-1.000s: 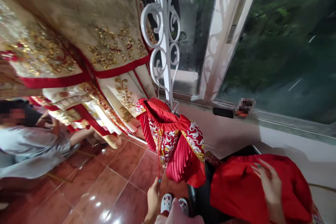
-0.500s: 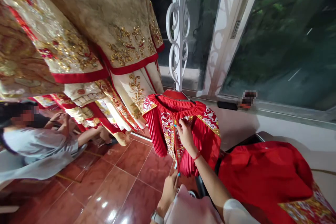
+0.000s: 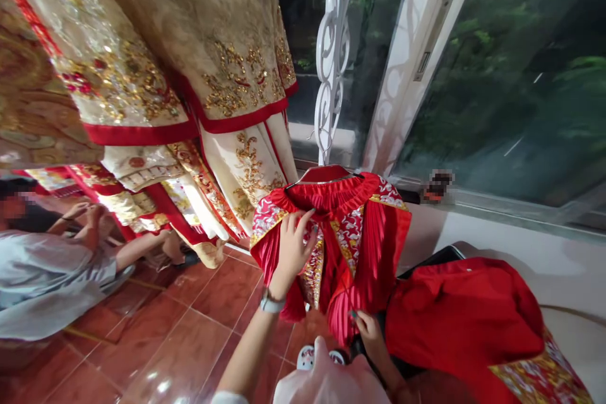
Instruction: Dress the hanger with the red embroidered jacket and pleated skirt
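Head view: left hand (image 3: 292, 249) open flat on a red pleated robe (image 3: 353, 259), right hand (image 3: 368, 334) half-curled at its pleats, grip unclear, above glossy red floor tiles (image 3: 156, 344).

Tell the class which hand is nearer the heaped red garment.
Right hand: at the pleated hem of the hanging red jacket, beside the heaped red garment. The left hand is farther, on the jacket's upper front.
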A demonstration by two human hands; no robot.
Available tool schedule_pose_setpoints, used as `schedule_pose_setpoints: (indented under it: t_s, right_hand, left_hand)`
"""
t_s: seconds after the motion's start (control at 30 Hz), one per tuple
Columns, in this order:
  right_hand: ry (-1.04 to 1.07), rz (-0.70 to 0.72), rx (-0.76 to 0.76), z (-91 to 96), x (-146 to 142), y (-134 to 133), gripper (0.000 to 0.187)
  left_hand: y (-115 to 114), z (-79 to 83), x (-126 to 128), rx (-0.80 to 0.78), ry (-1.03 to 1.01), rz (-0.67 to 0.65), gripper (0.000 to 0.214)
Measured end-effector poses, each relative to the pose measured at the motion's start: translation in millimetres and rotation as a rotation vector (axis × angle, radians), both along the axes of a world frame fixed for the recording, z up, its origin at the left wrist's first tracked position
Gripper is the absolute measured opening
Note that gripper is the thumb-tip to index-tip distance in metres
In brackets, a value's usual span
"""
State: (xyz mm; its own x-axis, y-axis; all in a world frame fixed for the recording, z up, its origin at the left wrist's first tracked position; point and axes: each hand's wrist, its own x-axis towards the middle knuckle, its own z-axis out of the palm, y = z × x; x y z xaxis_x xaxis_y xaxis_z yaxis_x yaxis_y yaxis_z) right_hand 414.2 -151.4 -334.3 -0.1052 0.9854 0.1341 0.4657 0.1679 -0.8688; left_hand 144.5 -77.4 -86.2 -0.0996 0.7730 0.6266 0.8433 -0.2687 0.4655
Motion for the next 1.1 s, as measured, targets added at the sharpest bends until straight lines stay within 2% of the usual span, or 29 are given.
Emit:
schedule_pose_setpoints:
  t_s: [0.07,0.17,0.27,0.37,0.43,0.5,0.57,0.6,0.7,0.77,0.87,0.97,1.03,1.1]
  right_hand:
    - [0.033,-0.011,0.045,31.8,-8.4,23.0,0.04]
    - [0.164,-0.031,0.097,99.5,-33.3,67.8,0.044]
    - [0.393,0.135,0.037,163.0,-72.9,110.2,0.041]
    - [0.585,0.156,-0.151,199.9,-115.6,141.0,0.039]
    - [0.738,0.124,-0.233,207.0,-133.8,151.3,0.038]
    - [0.92,0.101,-0.284,203.4,-135.6,153.1,0.039]
    - [1.006,0.122,-0.346,195.2,-118.5,149.8,0.039]
    - [0.977,0.163,-0.376,191.6,-103.6,147.7,0.039]
    - [0.588,0.354,-0.382,190.4,-43.8,146.3,0.04]
    - [0.303,0.364,-0.276,198.0,-1.9,150.2,0.036]
    - [0.035,0.2,-0.089,210.3,51.0,157.6,0.035]
    - [-0.16,0.025,0.021,211.0,92.0,158.6,0.037]
    - [-0.274,-0.037,0.04,204.1,114.2,153.5,0.034]
    - [-0.416,-0.126,-0.002,194.4,131.8,144.5,0.028]
  left_hand:
    - [27.5,16.8,2.5,-0.052,0.183,0.007,0.029]
    - [47.3,16.0,8.0,-0.145,0.269,0.014,0.014]
    - [40.5,0.1,14.6,-0.134,0.249,-0.045,0.015]
    - [21.7,-13.3,17.7,-0.151,0.266,-0.112,0.018]
    - [10.9,-16.9,14.7,-0.187,0.251,-0.085,0.037]
    - [4.8,-16.4,8.2,-0.214,0.231,-0.071,0.053]
    - [3.8,-12.7,1.2,-0.224,0.235,-0.09,0.061]
    - [4.8,-10.1,-1.6,-0.227,0.246,-0.104,0.062]
    - [11.1,-2.0,-5.7,-0.254,0.285,-0.153,0.056]
    - [15.0,1.6,-6.0,-0.274,0.292,-0.195,0.043]
    - [16.7,2.8,-6.7,-0.261,0.253,-0.231,0.032]
    - [14.8,1.0,-9.4,-0.248,0.201,-0.204,0.028]
    - [13.5,0.2,-10.7,-0.253,0.187,-0.18,0.026]
    - [13.3,0.2,-10.5,-0.252,0.19,-0.161,0.025]
